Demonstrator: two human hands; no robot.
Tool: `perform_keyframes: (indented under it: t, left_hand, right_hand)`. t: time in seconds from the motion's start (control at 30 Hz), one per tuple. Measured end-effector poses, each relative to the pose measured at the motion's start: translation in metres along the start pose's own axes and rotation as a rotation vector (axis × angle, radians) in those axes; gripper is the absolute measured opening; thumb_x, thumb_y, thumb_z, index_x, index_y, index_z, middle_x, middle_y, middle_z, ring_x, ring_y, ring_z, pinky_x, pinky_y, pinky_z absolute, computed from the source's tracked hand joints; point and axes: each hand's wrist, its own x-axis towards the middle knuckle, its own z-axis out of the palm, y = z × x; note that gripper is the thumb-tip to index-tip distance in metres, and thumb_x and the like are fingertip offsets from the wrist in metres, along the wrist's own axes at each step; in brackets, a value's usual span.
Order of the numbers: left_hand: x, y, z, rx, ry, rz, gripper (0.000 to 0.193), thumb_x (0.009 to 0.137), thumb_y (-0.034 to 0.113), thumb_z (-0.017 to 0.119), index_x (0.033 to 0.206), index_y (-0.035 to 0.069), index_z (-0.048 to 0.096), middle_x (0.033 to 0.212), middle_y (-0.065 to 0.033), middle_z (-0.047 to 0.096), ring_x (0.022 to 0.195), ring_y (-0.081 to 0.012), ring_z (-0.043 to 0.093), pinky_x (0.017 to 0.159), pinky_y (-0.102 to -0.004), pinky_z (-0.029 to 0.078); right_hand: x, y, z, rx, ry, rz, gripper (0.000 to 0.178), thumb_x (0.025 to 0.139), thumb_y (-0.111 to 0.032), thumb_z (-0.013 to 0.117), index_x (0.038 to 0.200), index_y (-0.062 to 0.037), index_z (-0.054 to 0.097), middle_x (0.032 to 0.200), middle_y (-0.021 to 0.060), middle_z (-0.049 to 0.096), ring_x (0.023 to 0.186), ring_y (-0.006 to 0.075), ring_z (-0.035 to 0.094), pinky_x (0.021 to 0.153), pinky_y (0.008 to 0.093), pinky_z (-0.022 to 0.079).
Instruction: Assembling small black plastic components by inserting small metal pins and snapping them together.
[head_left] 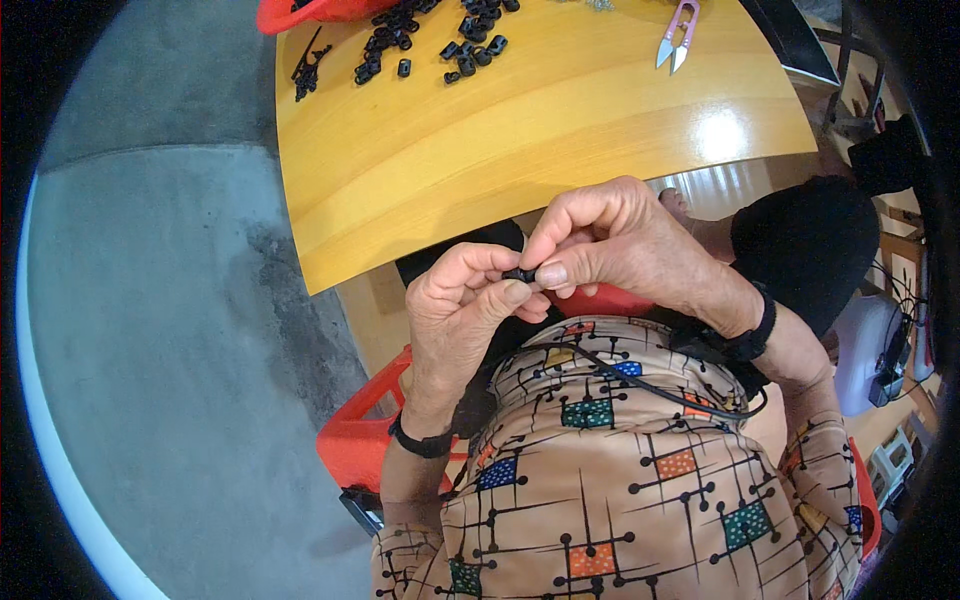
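Grey floor (170, 350) at left, wooden table (520, 130) above the hands. Red crate (355, 440) below the table edge, beside the lap. Far on the table, a heap of small black clips (420, 40) and pink snips (678, 35). Left hand (455, 310) and right hand (610, 245) together just off the near table edge, both pinched shut on one small black clip (520, 273) between thumbs and fingertips. Black cord (650, 385) across the patterned lap.

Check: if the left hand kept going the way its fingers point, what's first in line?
Probably the right hand: the left hand points right, and both hands already pinch the same small black part. Depth past that is unclear.
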Motion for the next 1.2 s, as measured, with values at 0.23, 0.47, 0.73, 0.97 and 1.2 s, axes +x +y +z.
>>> perform_keyframes:
  t: [0.23, 0.47, 0.73, 0.97, 1.2]
  left_hand:
    - [-0.008, 0.010, 0.000, 0.035, 0.015, -0.078, 0.016, 0.082, -0.002, 0.064, 0.096, -0.004, 0.057, 0.080, -0.0119, 0.065, 0.071, -0.0165, 0.066, 0.064, -0.0260, 0.057]
    - [-0.039, 0.018, 0.010, 0.122, -0.070, -0.099, 0.012, 0.082, -0.001, 0.065, 0.087, -0.004, 0.056, 0.076, -0.0124, 0.066, 0.070, -0.0160, 0.067, 0.062, -0.0262, 0.056]
    - [-0.048, 0.033, 0.017, 0.393, -0.172, 0.104, 0.015, 0.082, 0.005, 0.067, 0.088, -0.004, 0.058, 0.072, -0.0096, 0.066, 0.068, -0.0132, 0.067, 0.059, -0.0238, 0.054]
    - [-0.048, 0.031, 0.027, 0.216, -0.206, -0.028, 0.012, 0.081, 0.002, 0.067, 0.086, -0.003, 0.057, 0.076, -0.0137, 0.066, 0.067, -0.0170, 0.067, 0.058, -0.0265, 0.056]
    - [-0.008, 0.033, 0.029, -0.003, -0.140, -0.114, 0.011, 0.083, 0.001, 0.064, 0.090, -0.005, 0.058, 0.077, -0.0147, 0.067, 0.067, -0.0170, 0.067, 0.060, -0.0264, 0.056]
  right_hand:
    - [-0.002, 0.008, 0.005, 0.010, -0.039, -0.071, 0.011, 0.076, -0.002, 0.071, 0.084, 0.0010, 0.065, 0.078, 0.0047, 0.064, 0.068, 0.0070, 0.059, 0.061, 0.0194, 0.049]
    - [-0.025, 0.015, 0.017, -0.206, -0.094, -0.245, 0.011, 0.077, -0.006, 0.071, 0.076, -0.0013, 0.061, 0.075, 0.0034, 0.062, 0.069, 0.0101, 0.060, 0.061, 0.0230, 0.046]
    - [-0.037, 0.005, 0.023, -0.224, -0.166, -0.335, 0.014, 0.077, -0.011, 0.072, 0.077, -0.0033, 0.060, 0.075, 0.0041, 0.061, 0.069, 0.0137, 0.061, 0.061, 0.0269, 0.048]
    - [-0.040, 0.007, 0.020, 0.307, -0.229, 0.090, 0.020, 0.078, -0.007, 0.072, 0.084, -0.0036, 0.053, 0.073, -0.0027, 0.057, 0.070, 0.0025, 0.055, 0.058, 0.0179, 0.044]
    - [-0.028, -0.012, 0.003, 0.255, -0.115, -0.043, 0.015, 0.083, -0.006, 0.067, 0.087, -0.0031, 0.053, 0.075, 0.0009, 0.062, 0.070, 0.0049, 0.058, 0.059, 0.0185, 0.044]
